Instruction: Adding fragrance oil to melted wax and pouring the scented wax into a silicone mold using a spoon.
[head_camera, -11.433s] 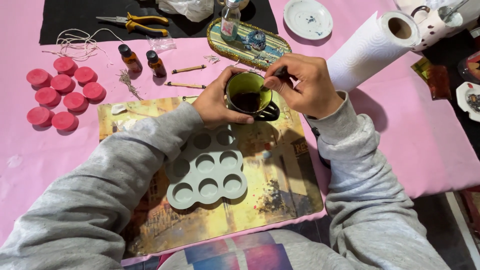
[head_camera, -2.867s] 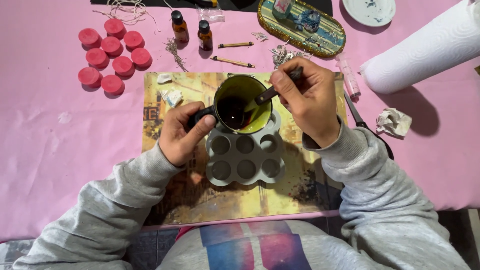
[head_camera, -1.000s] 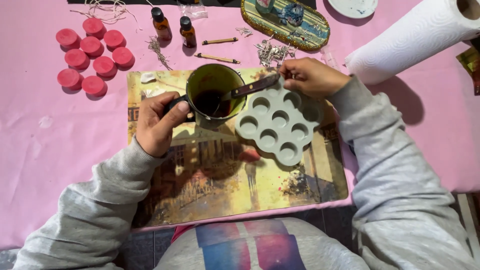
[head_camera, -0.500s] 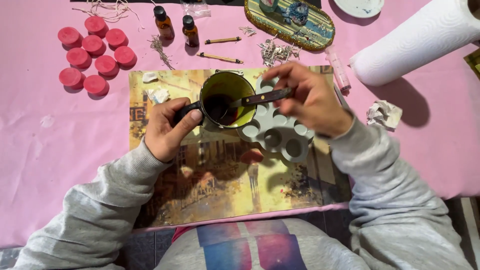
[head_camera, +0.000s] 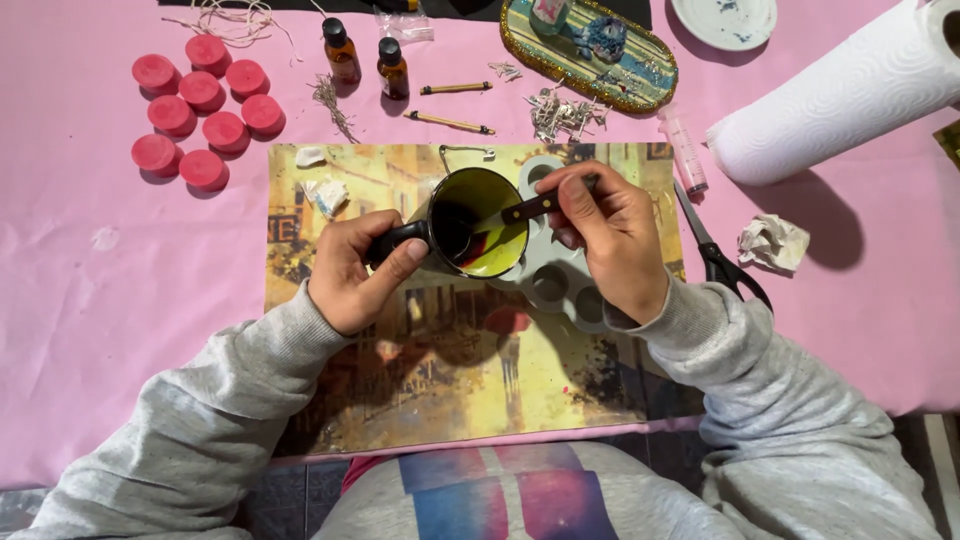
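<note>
Now left hand (head_camera: 350, 275) grip on pot (head_camera: 480, 235) handle — pot tilted, seemingly over mould (head_camera: 555, 280).

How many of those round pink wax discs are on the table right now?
8. The pink discs sit in one cluster on the pink cloth at upper left, left of the two brown dropper bottles. None looks hidden.
</note>
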